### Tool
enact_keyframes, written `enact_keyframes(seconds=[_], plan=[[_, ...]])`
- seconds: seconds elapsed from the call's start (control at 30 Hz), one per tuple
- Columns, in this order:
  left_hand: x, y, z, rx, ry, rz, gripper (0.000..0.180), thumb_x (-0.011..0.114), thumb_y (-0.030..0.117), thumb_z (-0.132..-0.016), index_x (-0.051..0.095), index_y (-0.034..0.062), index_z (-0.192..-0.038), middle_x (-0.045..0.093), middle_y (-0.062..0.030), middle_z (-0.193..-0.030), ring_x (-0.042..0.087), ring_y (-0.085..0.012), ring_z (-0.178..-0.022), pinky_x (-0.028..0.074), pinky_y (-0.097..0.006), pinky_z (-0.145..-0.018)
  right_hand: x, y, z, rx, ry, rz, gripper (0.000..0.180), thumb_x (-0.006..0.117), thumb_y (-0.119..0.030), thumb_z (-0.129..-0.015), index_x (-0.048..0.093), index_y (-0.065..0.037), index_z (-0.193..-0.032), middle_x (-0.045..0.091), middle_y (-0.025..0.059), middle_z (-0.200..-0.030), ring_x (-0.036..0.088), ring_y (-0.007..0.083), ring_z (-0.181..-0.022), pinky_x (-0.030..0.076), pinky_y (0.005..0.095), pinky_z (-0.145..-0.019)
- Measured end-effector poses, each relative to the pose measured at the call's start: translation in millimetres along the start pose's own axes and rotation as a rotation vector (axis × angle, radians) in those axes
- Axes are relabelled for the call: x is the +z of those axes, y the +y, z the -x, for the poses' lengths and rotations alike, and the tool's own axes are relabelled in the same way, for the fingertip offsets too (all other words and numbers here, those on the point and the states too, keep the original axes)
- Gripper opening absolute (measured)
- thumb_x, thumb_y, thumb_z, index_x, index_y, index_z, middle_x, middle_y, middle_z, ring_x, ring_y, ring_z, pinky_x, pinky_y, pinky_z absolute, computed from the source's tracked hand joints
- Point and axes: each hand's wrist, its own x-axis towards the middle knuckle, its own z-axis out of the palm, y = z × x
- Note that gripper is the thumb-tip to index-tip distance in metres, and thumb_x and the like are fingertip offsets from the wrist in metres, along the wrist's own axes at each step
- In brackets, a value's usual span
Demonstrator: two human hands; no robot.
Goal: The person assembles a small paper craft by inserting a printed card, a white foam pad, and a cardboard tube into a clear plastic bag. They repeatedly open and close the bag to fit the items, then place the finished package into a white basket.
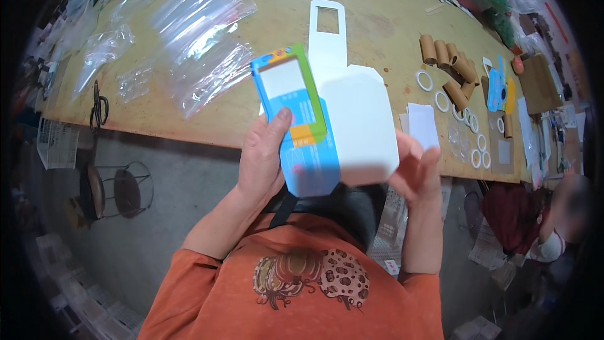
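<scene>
Orange pumpkin-printed shirt (pixel 214 305), foremost; left hand (pixel 259 162) pinching blue-and-green windowed card (pixel 319 165); right hand (pixel 416 171), half-open by white chamfered card (pixel 362 123), should support its edge.

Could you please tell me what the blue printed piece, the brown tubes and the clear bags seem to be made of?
Blue printed piece: probably thin card, smooth and perhaps coated; it looks flat and stiff, with crisp edges.
Brown tubes: likely cardboard, matte; they are plain brown and hollow.
Clear bags: apparently thin, glossy plastic film; they are see-through, with bright reflections.
</scene>
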Motion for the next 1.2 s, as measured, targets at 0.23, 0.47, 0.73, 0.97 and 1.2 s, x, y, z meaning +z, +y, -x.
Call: enact_keyframes(seconds=[0.23, 0.47, 0.73, 0.97, 1.2], plan=[[-9.3, -0.7, -11.3, -0.020, 0.039, 0.287, 0.042, 0.048, 0.026, -0.109, 0.047, -0.0016, -0.141, 0.060, -0.0174, -0.137, 0.062, -0.0289, -0.124, 0.053, -0.044, -0.107, 31.4, 55.7, -10.6, -0.298, 0.319, -0.006, 0.111, 0.075, -0.062, -0.085, 0.026, 0.010, -0.154, 0.044, 0.0211, -0.153, 0.044, 0.0310, -0.142, 0.035, 0.0475, -0.118], [-1.6, -2.6, -5.3, 0.168, 0.125, 0.104, 0.045, 0.050, 0.030, -0.109, 0.048, 0.0001, -0.142, 0.060, -0.0155, -0.138, 0.062, -0.0280, -0.124, 0.050, -0.046, -0.108, 49.2, 72.3, 5.6, -0.287, 0.404, 0.112, 0.056, 0.074, -0.021, -0.096, 0.048, 0.008, -0.137, 0.064, 0.0151, -0.127, 0.063, 0.0177, -0.112, 0.051, 0.0295, -0.095], [6.1, -20.1, 14.3, 0.169, 0.063, -0.113, 0.031, 0.054, 0.022, -0.107, 0.062, -0.0015, -0.127, 0.069, -0.0093, -0.123, 0.065, -0.0165, -0.111, 0.053, -0.034, -0.097, 65.5, 58.3, -17.8, -0.207, 0.414, -0.143, 0.064, 0.073, -0.021, -0.093, 0.044, 0.004, -0.144, 0.061, 0.0129, -0.132, 0.062, 0.0213, -0.118, 0.051, 0.0356, -0.097], [-3.3, -20.6, 19.8, 0.090, 0.070, -0.228, 0.030, 0.057, 0.021, -0.107, 0.065, -0.0015, -0.124, 0.071, -0.0062, -0.119, 0.065, -0.0114, -0.106, 0.053, -0.029, -0.092, 66.4, 70.4, -23.2, -0.249, 0.509, -0.080, 0.060, 0.074, -0.011, -0.089, 0.048, 0.000, -0.142, 0.060, 0.0111, -0.131, 0.059, 0.0227, -0.118, 0.048, 0.0385, -0.102], [-11.5, -33.7, 21.8, 0.095, 0.062, -0.259, 0.026, 0.062, 0.017, -0.104, 0.066, 0.0006, -0.124, 0.071, -0.0053, -0.118, 0.066, -0.0103, -0.102, 0.053, -0.028, -0.091, 65.5, 73.2, -27.0, -0.237, 0.575, -0.085, 0.059, 0.074, -0.006, -0.089, 0.050, -0.001, -0.141, 0.060, 0.0102, -0.130, 0.059, 0.0223, -0.117, 0.046, 0.0391, -0.105]])
